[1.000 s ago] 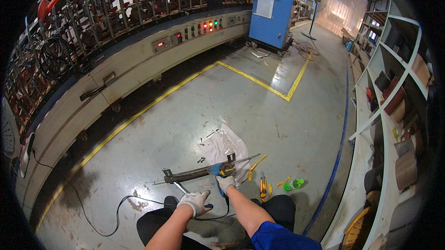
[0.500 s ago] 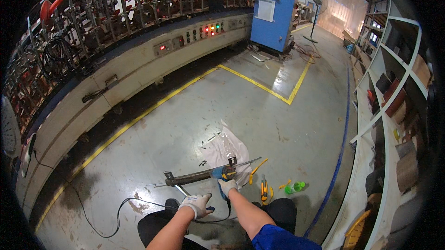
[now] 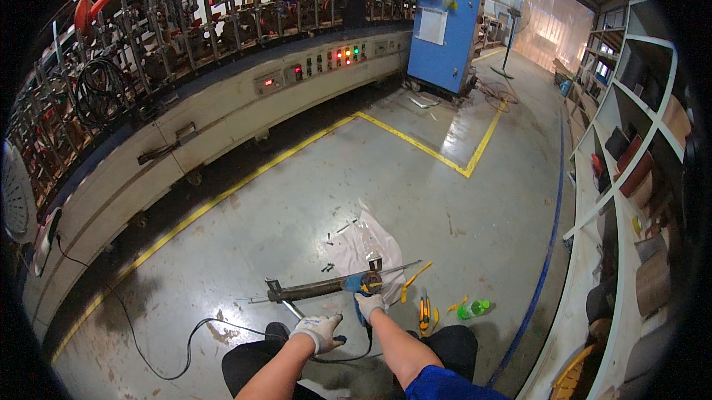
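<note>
"What's the gloved right hand (image 3: 369,303) holding?"
"A blue power tool (image 3: 353,283), beside a long dark bar (image 3: 313,291)."
"And the left hand (image 3: 317,332)?"
"Gloved too, at the end of a metal rod (image 3: 293,309); I can't tell whether it grips."
"What's around them?"
"A white cloth (image 3: 361,242), a yellow-handled tool (image 3: 424,314) and a green bottle (image 3: 470,310), on the floor (image 3: 297,211)."

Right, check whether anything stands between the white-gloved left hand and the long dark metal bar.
A slim silver metal rod spans the gap from the left hand toward the left end of the bar; nothing else visible intervenes.
</note>
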The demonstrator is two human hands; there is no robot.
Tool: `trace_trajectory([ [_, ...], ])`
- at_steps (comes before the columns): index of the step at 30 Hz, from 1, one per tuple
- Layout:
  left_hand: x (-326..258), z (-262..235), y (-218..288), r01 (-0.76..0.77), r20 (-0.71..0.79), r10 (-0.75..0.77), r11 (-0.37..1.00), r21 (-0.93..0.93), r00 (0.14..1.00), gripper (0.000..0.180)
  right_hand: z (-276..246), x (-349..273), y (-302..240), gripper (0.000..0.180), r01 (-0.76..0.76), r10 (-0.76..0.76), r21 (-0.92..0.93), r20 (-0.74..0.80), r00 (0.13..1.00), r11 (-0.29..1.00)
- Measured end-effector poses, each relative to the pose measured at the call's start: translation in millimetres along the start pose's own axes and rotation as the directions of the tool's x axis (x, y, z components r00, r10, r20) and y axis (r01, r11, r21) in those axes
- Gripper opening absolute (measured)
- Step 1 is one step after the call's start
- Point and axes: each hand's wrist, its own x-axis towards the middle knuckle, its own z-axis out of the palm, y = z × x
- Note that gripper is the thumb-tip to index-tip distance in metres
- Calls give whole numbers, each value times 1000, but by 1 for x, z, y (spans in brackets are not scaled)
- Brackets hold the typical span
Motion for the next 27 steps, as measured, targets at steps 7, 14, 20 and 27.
trace_trajectory([
  [7,-3,-2,-4,-3,-5,3,1000,-8,1000,78,-24,-27,-22,70,-18,18,-3,28,999,1000],
  [14,-4,10,-37,86,24,-86,996,-21,996,82,-25,-79,-60,86,105,-83,-158,141,987,982],
  [20,17,24,13,-33,-133,28,999,-32,991,73,-31,23,16,70,83,-84,30,35,996,996],
  [27,16,23,-15,-13,-96,13,1000,0,995,76,-16,-12,-16,63,-8,7,21,75,997,1000],
])
